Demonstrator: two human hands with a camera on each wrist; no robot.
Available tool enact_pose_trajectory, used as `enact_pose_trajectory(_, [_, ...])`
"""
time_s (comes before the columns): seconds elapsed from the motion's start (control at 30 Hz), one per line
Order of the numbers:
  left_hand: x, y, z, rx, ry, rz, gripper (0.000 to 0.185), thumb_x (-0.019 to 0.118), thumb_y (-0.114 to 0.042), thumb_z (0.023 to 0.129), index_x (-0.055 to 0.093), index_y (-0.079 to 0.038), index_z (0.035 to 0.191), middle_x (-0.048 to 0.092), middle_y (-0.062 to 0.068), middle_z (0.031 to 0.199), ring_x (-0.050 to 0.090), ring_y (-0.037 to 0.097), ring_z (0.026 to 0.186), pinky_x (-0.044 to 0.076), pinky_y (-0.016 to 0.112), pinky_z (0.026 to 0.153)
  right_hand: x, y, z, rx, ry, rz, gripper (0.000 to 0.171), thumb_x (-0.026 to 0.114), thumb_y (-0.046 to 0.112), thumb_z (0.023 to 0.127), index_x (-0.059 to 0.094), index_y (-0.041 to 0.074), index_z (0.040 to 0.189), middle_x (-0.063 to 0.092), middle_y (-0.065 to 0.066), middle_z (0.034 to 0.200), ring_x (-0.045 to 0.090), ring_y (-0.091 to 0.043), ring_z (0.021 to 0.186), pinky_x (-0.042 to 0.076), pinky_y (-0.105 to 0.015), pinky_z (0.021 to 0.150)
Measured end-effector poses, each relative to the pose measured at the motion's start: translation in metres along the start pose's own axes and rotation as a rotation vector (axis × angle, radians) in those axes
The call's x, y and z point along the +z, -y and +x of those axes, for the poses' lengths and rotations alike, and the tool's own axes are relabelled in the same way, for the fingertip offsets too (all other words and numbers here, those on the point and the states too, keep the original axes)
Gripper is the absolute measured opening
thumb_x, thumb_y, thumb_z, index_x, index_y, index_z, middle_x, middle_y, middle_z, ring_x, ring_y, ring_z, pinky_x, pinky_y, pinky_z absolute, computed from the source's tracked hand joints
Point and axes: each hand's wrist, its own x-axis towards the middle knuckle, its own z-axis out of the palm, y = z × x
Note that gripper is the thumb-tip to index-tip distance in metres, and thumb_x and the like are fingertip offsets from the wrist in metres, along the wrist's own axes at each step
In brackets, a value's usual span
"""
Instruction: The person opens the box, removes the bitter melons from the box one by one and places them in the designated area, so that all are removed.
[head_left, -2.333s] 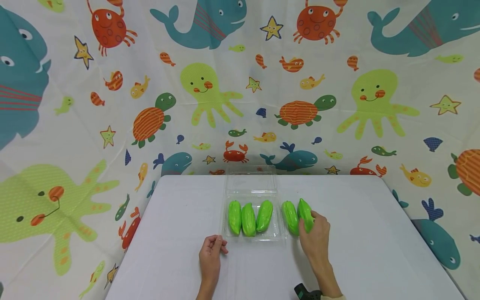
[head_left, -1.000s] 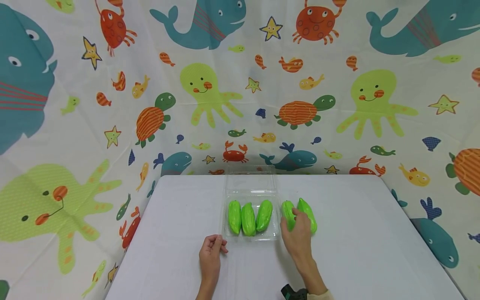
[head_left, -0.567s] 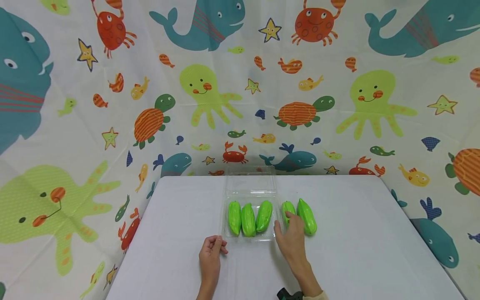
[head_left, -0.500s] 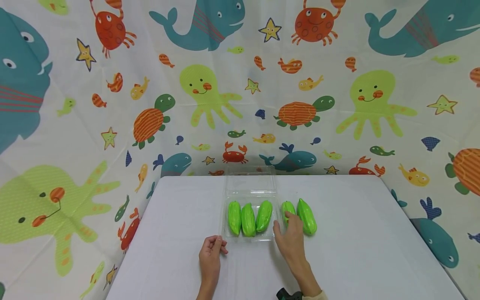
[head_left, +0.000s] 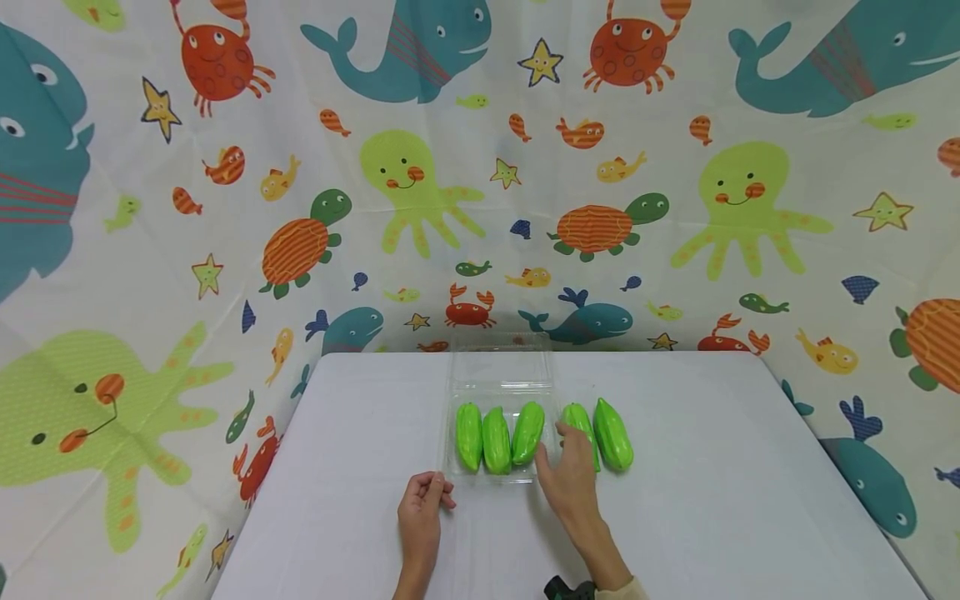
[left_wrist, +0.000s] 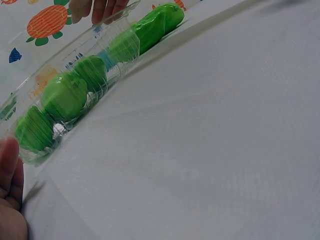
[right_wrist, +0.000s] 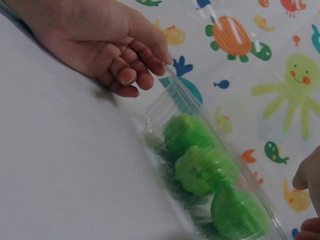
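Note:
A clear plastic container (head_left: 501,478) lies on the table with three green, ridged, cucumber-shaped vegetables (head_left: 497,442) side by side in it. My left hand (head_left: 422,512) holds its near left corner, thumb at the rim; the right wrist view shows that hand (right_wrist: 107,55) with its other fingers curled below. To the right of the container lie two more such vegetables, the inner one (head_left: 576,413) partly behind my right hand (head_left: 572,483) and the outer one (head_left: 615,437) in full view. Nothing is in the right hand; its thumb and fingers are spread apart over the container's right edge.
The container's clear lid (head_left: 501,367) is folded back toward the rear of the white table (head_left: 712,483). Behind the table hangs a cloth (head_left: 637,292) printed with sea animals. A dark wrist device (head_left: 566,588) sits on the right wrist.
My right hand has let go of the outer vegetable and passed leftward over the inner one to the container's right edge. The left hand has stayed at the corner.

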Motion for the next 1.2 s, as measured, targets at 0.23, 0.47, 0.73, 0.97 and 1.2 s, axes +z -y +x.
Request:
enact_pose_trajectory(0.23, [-0.001,0.002,0.001,-0.005,0.001,0.006,0.021,0.061,-0.018,0.101,0.061,0.003,0.101,0.069,0.012,0.081,0.064,0.013,0.058,0.054,0.023,0.058,0.007,0.002,-0.001,-0.008,0.033,0.002,0.042,0.075,0.007,0.082,0.059,-0.01,0.118,0.064,-0.023,0.106,0.062,-0.031,0.089,0.054,-0.043,0.074])
enact_pose_trajectory(0.47, [-0.002,0.002,0.002,-0.024,0.004,0.025,0.018,0.061,-0.019,0.101,0.061,0.0,0.101,0.069,0.008,0.081,0.064,0.013,0.059,0.054,0.023,0.059,0.01,0.007,0.0,0.019,0.077,-0.008,0.042,0.074,0.009,0.084,0.059,-0.011,0.119,0.064,-0.025,0.109,0.062,-0.032,0.092,0.055,-0.045,0.077])
enact_pose_trajectory(0.73, [-0.001,0.0,0.004,-0.017,0.01,0.008,0.02,0.061,-0.019,0.101,0.061,0.001,0.101,0.068,0.011,0.082,0.063,0.013,0.06,0.055,0.023,0.06,0.012,0.011,0.004,0.094,0.136,-0.034,0.044,0.071,0.014,0.088,0.057,-0.01,0.122,0.064,-0.03,0.117,0.063,-0.043,0.112,0.054,-0.053,0.091])
enact_pose_trajectory(0.97, [0.0,0.001,0.004,-0.008,0.008,0.018,0.02,0.06,-0.019,0.101,0.061,0.001,0.102,0.068,0.009,0.081,0.063,0.013,0.059,0.055,0.023,0.059,0.012,0.01,0.005,0.108,0.176,-0.054,0.045,0.069,0.015,0.089,0.057,-0.012,0.122,0.064,-0.03,0.118,0.063,-0.043,0.113,0.054,-0.052,0.092])
enact_pose_trajectory(1.2, [-0.001,0.002,0.001,-0.002,-0.003,0.021,0.021,0.062,-0.019,0.101,0.061,0.002,0.101,0.069,0.008,0.079,0.063,0.013,0.058,0.054,0.023,0.058,0.014,0.01,0.005,0.088,0.204,-0.081,0.043,0.071,0.015,0.087,0.06,-0.015,0.117,0.067,-0.03,0.11,0.067,-0.042,0.103,0.057,-0.05,0.085])
